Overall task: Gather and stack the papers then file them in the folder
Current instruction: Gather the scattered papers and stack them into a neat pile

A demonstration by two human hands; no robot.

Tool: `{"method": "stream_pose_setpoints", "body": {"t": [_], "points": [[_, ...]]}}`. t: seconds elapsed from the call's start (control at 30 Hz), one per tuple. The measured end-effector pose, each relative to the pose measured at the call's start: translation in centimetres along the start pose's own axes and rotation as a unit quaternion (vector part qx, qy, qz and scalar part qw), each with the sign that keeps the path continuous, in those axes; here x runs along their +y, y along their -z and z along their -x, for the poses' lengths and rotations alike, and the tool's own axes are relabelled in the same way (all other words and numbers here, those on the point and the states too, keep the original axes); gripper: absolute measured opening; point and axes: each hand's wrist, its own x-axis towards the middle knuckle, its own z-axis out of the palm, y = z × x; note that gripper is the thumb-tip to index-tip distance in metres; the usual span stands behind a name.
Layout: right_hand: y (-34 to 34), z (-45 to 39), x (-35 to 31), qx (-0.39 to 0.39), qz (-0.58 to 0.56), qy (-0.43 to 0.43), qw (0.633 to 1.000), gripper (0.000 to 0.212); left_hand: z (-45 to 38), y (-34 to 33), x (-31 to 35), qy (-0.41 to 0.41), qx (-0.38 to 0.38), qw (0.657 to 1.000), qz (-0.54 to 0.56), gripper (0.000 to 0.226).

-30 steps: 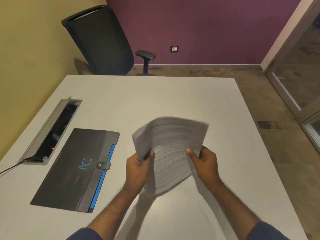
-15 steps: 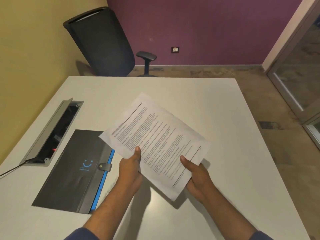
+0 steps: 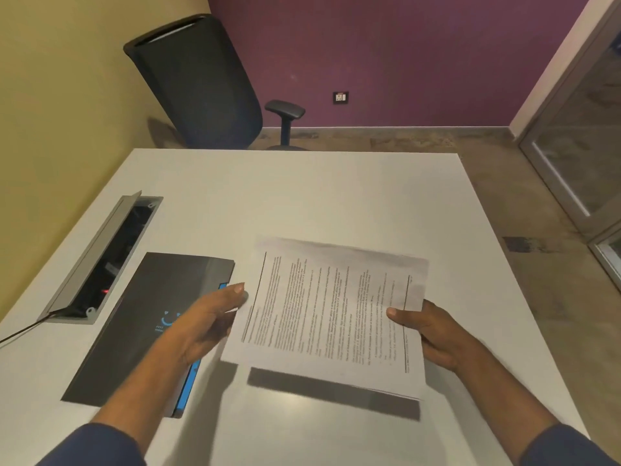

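Note:
A stack of printed white papers (image 3: 329,314) hovers a little above the white table (image 3: 302,196), turned sideways so the text lines run away from me. My right hand (image 3: 433,331) grips its right edge, thumb on top. My left hand (image 3: 205,324) touches the stack's left edge with fingers extended; a firm grip is not visible. The dark grey folder (image 3: 141,324) with a blue smiley logo and blue edge lies shut on the table to the left, partly under my left hand.
An open cable box (image 3: 100,257) is sunk into the table at far left, with a cable running off the edge. A black office chair (image 3: 198,85) stands beyond the table's far side. A glass door (image 3: 584,139) is at right.
The papers have been rotated from a diagonal tilt to lie sideways and level. My left hand shifted from gripping the bottom edge to the left edge; the right hand moved to the right edge.

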Motion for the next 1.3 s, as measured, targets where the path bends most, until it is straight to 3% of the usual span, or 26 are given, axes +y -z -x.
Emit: {"method": "stream_pose_setpoints", "body": {"t": [0.07, 0.3, 0.43, 0.53, 0.67, 0.77, 0.87, 0.93, 1.03, 1.17, 1.3], "points": [[-0.1, -0.2, -0.3, -0.022, 0.029, -0.016, 0.999, 0.050, 0.1, -0.9, 0.0, 0.023, -0.037, 0.999, -0.033, 0.038], [-1.2, -0.9, -0.5, -0.020, 0.131, -0.012, 0.991, 0.043, -0.8, -1.7, -2.2, 0.021, -0.017, 0.990, -0.135, 0.036], [-2.1, -1.0, -0.1, 0.054, 0.211, 0.032, 0.975, 0.034, -0.7, -2.8, -3.4, -0.069, 0.041, 0.985, -0.152, 0.030], [-3.3, -1.0, 0.8, 0.141, 0.268, 0.125, 0.945, 0.020, -0.7, -4.5, -4.6, -0.171, 0.095, 0.968, -0.155, 0.016], [-4.2, -1.0, 3.5, 0.244, 0.250, 0.221, 0.911, 0.009, -0.4, -5.7, -6.5, -0.279, 0.100, 0.949, -0.111, 0.031], [-3.7, -0.9, 6.7, 0.284, 0.262, 0.200, 0.900, 0.006, -0.5, -6.1, -8.5, -0.261, 0.116, 0.950, -0.129, 0.024], [-3.5, -0.9, 9.4, 0.305, 0.245, 0.174, 0.903, 0.016, -0.5, -6.2, -10.6, -0.244, 0.128, 0.951, -0.140, 0.015], [-3.4, -1.1, 10.1, 0.315, 0.278, 0.175, 0.890, 0.005, -0.4, -6.3, -11.0, -0.236, 0.142, 0.953, -0.125, 0.016], [-3.2, -1.3, 10.5, 0.346, 0.296, 0.182, 0.871, 0.029, -0.6, -6.5, -11.5, -0.230, 0.156, 0.957, -0.086, 0.018], [-3.1, -1.7, 11.2, 0.335, 0.326, 0.133, 0.874, 0.035, -1.0, -6.8, -12.0, -0.200, 0.178, 0.957, -0.107, 0.031], [-3.0, -2.0, 11.4, 0.345, 0.332, 0.126, 0.869, 0.041, -1.1, -6.9, -11.9, -0.206, 0.176, 0.955, -0.117, 0.029]]}}
